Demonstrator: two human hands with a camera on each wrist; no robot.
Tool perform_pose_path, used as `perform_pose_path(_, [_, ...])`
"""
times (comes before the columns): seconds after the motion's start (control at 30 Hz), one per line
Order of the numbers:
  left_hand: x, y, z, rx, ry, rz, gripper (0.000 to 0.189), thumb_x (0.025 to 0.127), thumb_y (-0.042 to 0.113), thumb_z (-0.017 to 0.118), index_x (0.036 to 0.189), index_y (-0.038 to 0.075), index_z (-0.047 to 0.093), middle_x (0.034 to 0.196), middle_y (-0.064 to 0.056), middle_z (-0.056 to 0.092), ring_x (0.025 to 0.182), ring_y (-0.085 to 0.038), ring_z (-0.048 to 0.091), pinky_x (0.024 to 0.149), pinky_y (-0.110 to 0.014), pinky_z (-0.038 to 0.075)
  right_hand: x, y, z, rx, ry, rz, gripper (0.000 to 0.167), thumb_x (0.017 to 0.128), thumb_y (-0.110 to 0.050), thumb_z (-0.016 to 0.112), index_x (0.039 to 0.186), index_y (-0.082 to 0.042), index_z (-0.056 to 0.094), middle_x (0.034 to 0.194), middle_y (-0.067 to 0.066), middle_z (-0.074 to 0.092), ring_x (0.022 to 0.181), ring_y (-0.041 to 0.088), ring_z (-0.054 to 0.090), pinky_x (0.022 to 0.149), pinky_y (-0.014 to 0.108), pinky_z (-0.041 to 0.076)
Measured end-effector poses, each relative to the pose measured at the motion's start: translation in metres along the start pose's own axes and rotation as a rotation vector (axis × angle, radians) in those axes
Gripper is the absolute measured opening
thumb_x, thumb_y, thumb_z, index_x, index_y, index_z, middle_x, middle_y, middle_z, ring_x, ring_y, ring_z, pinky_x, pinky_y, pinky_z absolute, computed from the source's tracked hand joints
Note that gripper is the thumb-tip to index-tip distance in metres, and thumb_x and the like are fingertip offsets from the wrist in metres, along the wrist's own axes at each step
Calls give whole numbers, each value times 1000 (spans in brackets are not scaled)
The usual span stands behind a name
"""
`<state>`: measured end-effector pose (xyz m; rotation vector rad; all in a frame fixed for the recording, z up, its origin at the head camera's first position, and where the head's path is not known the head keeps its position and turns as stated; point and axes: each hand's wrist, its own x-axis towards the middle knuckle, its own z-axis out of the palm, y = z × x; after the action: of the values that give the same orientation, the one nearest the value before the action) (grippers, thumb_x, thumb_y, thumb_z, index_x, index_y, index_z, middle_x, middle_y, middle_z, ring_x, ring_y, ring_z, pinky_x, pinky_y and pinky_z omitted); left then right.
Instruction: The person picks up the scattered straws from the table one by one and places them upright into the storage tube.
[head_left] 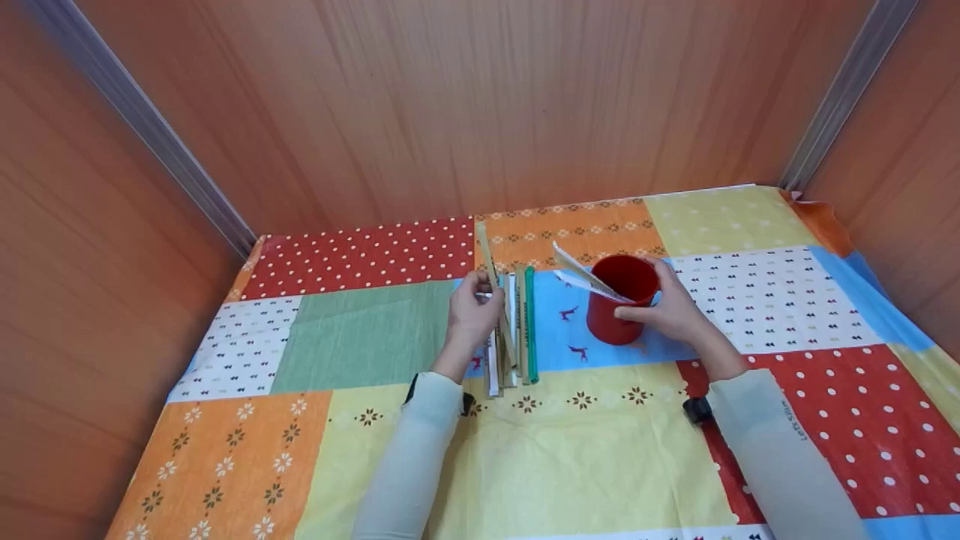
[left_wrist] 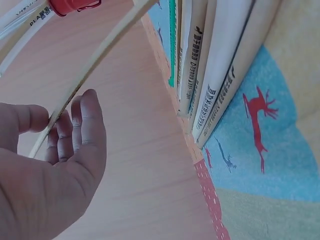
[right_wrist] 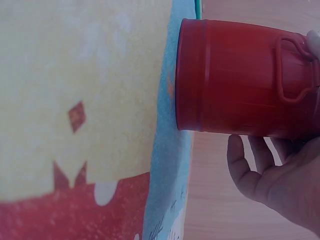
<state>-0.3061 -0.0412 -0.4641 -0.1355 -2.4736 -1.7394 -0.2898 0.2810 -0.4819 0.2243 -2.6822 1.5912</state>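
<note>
My left hand [head_left: 471,311] pinches a thin tan paper-wrapped straw [head_left: 486,251] between thumb and fingers, tilted above the row on the cloth. Close beside it lie several tan and white wrapped straws [left_wrist: 195,65] with printed lettering, side by side. A green straw [head_left: 531,322] forms the right end of that row. With my right hand [head_left: 671,307] I hold a red cup [head_left: 602,319] near its rim, thumb at the front and fingers behind. The cup has a small wire handle [right_wrist: 280,70] on its side. A few wrapped straws [head_left: 579,274] stick out of it, leaning left.
A patchwork-print tablecloth [head_left: 360,337] covers the table. Wood-grain panels [head_left: 420,112] stand behind the table and at both sides, with metal strips [head_left: 847,97] at the corners. Dark bands [head_left: 697,410] circle both wrists.
</note>
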Motion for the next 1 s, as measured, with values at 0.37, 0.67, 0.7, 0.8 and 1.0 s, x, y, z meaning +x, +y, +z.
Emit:
perform_pose_path(0.37, [-6,14,2,-130,48,158,18,90,13,63,103,1,62,95,-11,63,82,-21,63,68,-25,54,-2,-23,-4,-139,-26,69,109,71,-37,84,151,-12,15,150,15,33,137,36,32,96,54,48])
perform_pose_path(0.67, [-36,66,-1,-200,19,307,17,90,3,62,103,-8,61,94,-20,66,85,-31,66,70,-24,56,2,-27,5,-200,14,68,108,71,-34,84,150,-6,16,147,19,31,134,37,35,96,55,47])
perform_pose_path(0.7, [-37,68,-1,-201,21,318,17,90,4,62,103,-8,61,94,-20,67,85,-30,67,70,-25,57,2,-27,5,-191,13,69,107,71,-33,84,150,-6,16,147,19,31,134,37,35,96,55,47])
perform_pose_path(0.8, [-39,75,0,-231,25,346,17,89,2,63,102,-9,62,94,-21,67,83,-29,67,71,-33,58,3,-26,6,-187,17,64,105,71,-31,84,149,-7,17,145,19,32,132,36,36,95,55,48])
perform_pose_path(1.0, [-40,78,3,-288,26,352,16,89,0,63,102,-8,62,94,-22,67,81,-22,66,74,-36,58,5,-25,8,-191,27,43,102,72,-30,83,148,-7,19,143,20,32,130,36,38,97,55,46])
